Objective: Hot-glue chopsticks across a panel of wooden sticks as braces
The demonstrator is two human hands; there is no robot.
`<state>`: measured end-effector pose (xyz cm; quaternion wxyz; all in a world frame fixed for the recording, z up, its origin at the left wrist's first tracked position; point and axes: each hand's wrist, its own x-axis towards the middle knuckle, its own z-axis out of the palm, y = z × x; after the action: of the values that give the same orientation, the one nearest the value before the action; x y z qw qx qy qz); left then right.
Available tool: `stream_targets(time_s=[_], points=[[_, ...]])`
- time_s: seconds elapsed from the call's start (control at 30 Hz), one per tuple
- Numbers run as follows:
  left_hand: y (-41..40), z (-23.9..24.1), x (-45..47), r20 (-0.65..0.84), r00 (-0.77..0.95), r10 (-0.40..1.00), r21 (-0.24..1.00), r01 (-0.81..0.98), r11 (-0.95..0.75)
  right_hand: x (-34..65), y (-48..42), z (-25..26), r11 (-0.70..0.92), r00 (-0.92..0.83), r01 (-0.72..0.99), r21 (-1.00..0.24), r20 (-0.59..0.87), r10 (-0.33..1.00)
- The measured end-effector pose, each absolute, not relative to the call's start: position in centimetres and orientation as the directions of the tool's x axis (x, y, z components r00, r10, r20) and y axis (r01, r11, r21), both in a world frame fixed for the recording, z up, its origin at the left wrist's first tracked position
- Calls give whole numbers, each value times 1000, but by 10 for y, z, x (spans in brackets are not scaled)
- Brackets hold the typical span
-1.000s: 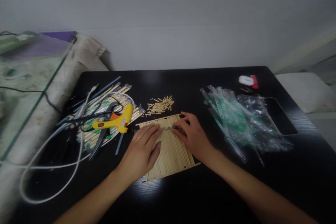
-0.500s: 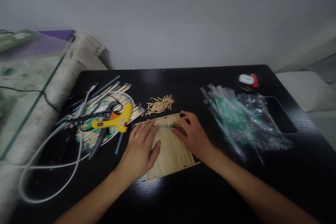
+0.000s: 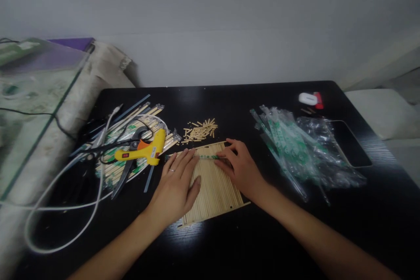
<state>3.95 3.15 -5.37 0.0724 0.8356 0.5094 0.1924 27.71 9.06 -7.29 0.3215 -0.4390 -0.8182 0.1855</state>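
Note:
A flat mat of glued bamboo sticks lies on the black table in front of me. Across its far end lies a wrapped chopstick in a green-printed sleeve. My left hand rests flat on the mat's left part, fingers stretched out, fingertips on the wrapped stick. A ring shows on one finger. My right hand sits on the mat's right part, its fingers curled and pinching the stick's right end.
A yellow glue gun lies on a heap of wrapped chopsticks with scissors and a white cable at left. Short cut stick pieces lie behind the mat. Empty plastic sleeves, a phone and a white-and-red object lie right.
My left hand slid slightly leftward along the wrapped stick. The right hand and the mat stayed in place.

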Motion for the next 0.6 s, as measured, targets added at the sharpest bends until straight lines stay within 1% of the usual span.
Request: stream_targets(time_s=[0.23,0.6], points=[[33,-54,39,241,398,885,338,820,-461,277,91,-71,535,-409,599,-595,347,844],[40,-49,48,285,369,885,362,813,-456,276,92,-73,561,-424,614,-555,367,828]])
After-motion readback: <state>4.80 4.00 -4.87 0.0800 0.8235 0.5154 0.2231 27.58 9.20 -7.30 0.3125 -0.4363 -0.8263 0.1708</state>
